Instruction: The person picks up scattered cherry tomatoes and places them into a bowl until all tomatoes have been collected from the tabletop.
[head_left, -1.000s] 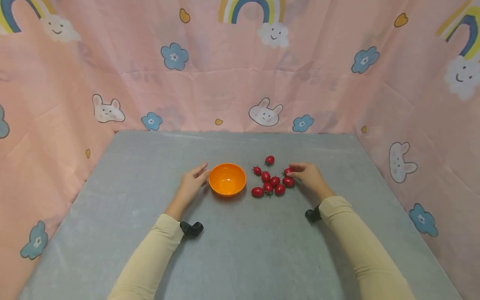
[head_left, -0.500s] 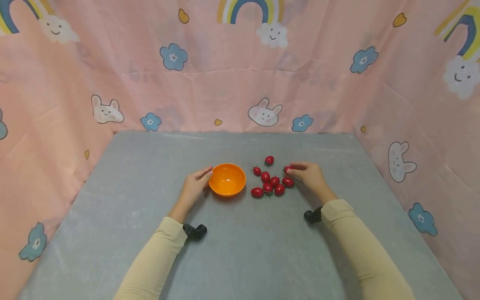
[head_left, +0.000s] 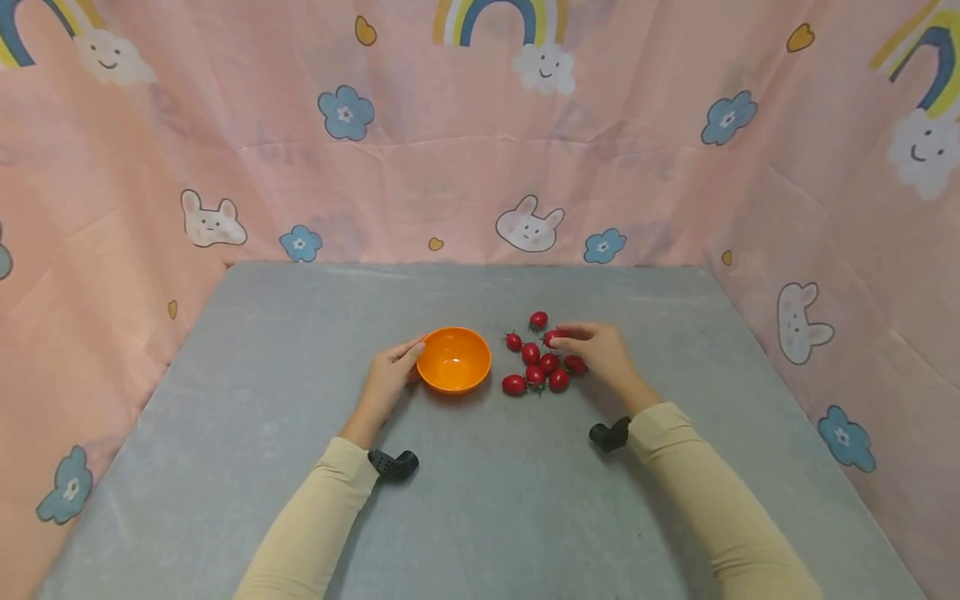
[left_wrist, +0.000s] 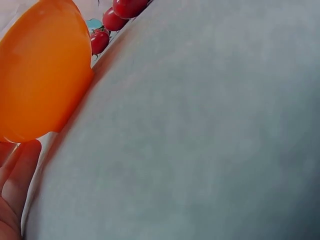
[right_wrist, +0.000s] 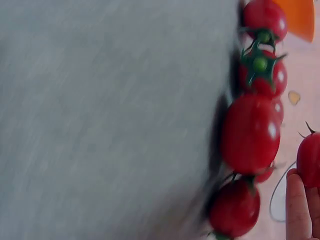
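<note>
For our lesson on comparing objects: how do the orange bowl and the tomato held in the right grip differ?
The orange bowl is much larger than the held tomato. The bowl is plain orange, while the tomato is red with thin sepals. The bowl stands on the grey table; the tomato is lifted off it by the right grip. Both are rounded and shiny.

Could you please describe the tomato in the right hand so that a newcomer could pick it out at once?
On the grey table, find the orange bowl and look to its right, where red tomatoes lie clustered. At that cluster's right side, the right hand pinches the tomato. Its neighbours all lie on the table; this one alone is held above it.
</note>
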